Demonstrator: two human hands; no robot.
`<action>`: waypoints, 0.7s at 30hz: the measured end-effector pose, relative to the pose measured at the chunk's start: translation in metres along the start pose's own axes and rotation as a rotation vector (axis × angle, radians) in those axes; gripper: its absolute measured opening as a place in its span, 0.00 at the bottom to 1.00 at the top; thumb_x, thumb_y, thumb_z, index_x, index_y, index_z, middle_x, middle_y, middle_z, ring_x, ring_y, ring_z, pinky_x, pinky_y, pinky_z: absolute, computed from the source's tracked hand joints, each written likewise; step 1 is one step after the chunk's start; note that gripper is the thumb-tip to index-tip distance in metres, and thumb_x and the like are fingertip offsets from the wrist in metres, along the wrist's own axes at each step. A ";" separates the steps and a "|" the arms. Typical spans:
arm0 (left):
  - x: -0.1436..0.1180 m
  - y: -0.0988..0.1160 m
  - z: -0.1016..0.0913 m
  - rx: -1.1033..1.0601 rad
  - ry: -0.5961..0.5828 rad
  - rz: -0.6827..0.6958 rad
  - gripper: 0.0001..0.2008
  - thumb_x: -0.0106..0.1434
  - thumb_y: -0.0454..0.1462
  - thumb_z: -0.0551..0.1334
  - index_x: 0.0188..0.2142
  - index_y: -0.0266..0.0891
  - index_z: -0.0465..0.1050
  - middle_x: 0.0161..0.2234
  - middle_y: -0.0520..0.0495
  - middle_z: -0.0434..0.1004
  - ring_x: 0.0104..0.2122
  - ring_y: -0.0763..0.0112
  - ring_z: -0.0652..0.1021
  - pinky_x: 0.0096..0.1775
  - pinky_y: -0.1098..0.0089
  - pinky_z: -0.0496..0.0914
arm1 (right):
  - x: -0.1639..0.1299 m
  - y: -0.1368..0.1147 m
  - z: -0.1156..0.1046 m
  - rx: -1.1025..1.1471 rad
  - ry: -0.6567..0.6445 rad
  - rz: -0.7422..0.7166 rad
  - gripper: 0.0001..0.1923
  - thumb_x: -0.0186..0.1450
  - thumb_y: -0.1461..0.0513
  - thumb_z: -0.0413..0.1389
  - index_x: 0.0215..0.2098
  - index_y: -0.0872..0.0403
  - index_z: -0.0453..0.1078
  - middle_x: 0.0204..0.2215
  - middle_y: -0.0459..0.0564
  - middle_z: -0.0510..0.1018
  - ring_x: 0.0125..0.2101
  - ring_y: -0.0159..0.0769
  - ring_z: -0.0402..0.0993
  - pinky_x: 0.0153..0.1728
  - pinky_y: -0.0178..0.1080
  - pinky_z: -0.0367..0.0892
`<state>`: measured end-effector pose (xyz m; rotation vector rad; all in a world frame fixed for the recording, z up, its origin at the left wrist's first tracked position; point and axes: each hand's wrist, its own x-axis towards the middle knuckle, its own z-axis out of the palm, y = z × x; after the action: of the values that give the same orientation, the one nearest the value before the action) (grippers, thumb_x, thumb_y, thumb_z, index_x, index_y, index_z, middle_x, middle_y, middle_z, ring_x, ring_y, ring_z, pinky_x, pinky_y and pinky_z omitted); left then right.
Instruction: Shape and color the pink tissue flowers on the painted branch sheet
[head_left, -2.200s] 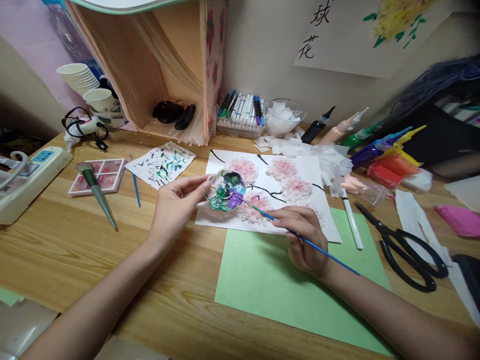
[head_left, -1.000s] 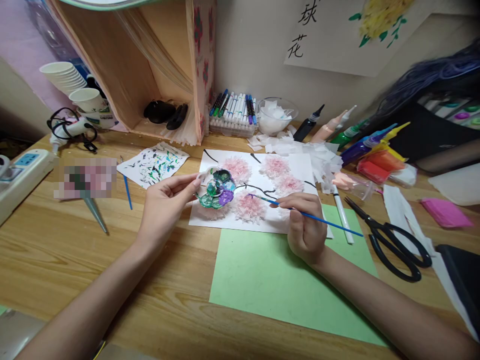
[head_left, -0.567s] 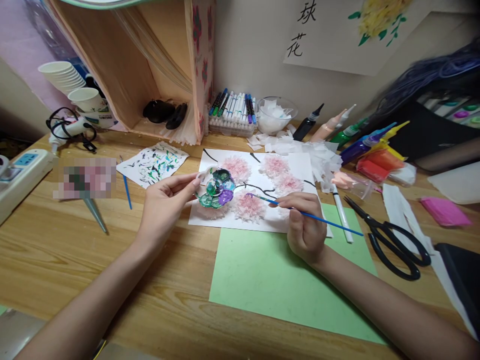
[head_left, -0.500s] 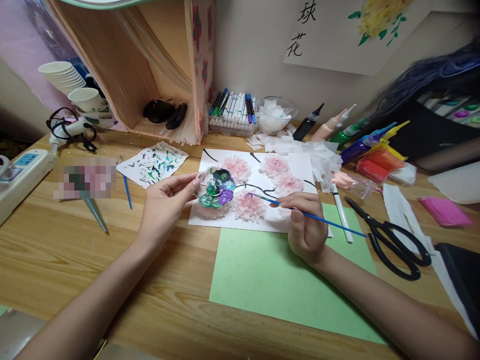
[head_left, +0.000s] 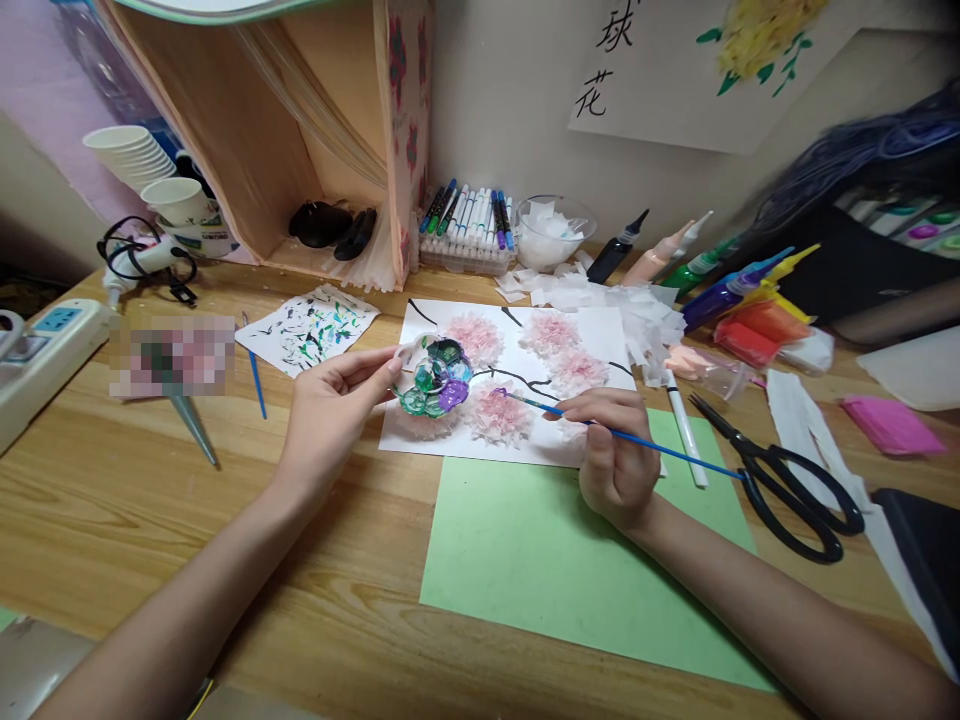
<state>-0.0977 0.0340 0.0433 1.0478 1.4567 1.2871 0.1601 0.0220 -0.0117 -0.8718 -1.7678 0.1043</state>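
My left hand (head_left: pixel 330 410) pinches the edge of a small flower-shaped paint palette (head_left: pixel 431 378), tilted toward me, its wells smeared green, purple and blue. In my right hand (head_left: pixel 619 450) is a thin blue paintbrush (head_left: pixel 637 440), held like a pen. Its purple-tinted tip is at the pink middle of a fluffy paper flower (head_left: pixel 499 418); whether it touches cannot be told. Several such pink-and-white flowers sit on a white sheet (head_left: pixel 420 320) with black painted branches. The palette and my right hand partly hide the lower flowers. Under the sheet's front lies green paper (head_left: pixel 570 560).
Black scissors (head_left: pixel 780 470) and a white marker (head_left: pixel 686 435) lie to the right. Behind are white paper scraps (head_left: pixel 637 320), paint bottles (head_left: pixel 619 248), a glass bowl (head_left: pixel 555 230) and boxed markers (head_left: pixel 469 225). At left are a paint-smeared paper (head_left: pixel 311 325), another brush (head_left: pixel 256 380) and a power strip (head_left: pixel 52 350).
The brush and my right hand have shifted very slightly right in view, as has most of the scene. Both hands keep the same hold.
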 end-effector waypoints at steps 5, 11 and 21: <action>0.000 -0.001 0.000 -0.025 -0.003 0.009 0.16 0.51 0.44 0.72 0.38 0.40 0.81 0.34 0.47 0.84 0.33 0.70 0.82 0.36 0.74 0.78 | 0.001 0.000 0.001 0.013 -0.045 -0.015 0.10 0.68 0.65 0.46 0.43 0.51 0.68 0.32 0.50 0.76 0.37 0.40 0.71 0.37 0.44 0.67; 0.000 0.001 0.000 -0.010 -0.001 0.013 0.16 0.51 0.44 0.72 0.38 0.40 0.81 0.36 0.47 0.84 0.34 0.70 0.82 0.37 0.73 0.78 | 0.001 0.000 0.002 -0.002 -0.053 -0.018 0.11 0.68 0.66 0.46 0.44 0.51 0.68 0.34 0.51 0.76 0.38 0.40 0.71 0.39 0.44 0.67; 0.001 0.001 0.000 0.005 -0.001 0.018 0.17 0.51 0.45 0.71 0.39 0.39 0.81 0.36 0.46 0.84 0.35 0.68 0.82 0.38 0.72 0.78 | -0.001 0.000 0.001 0.020 0.048 -0.013 0.09 0.69 0.64 0.46 0.40 0.51 0.68 0.31 0.50 0.76 0.36 0.39 0.71 0.36 0.44 0.67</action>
<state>-0.0982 0.0345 0.0441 1.0668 1.4535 1.2968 0.1596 0.0220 -0.0128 -0.8416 -1.7253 0.0912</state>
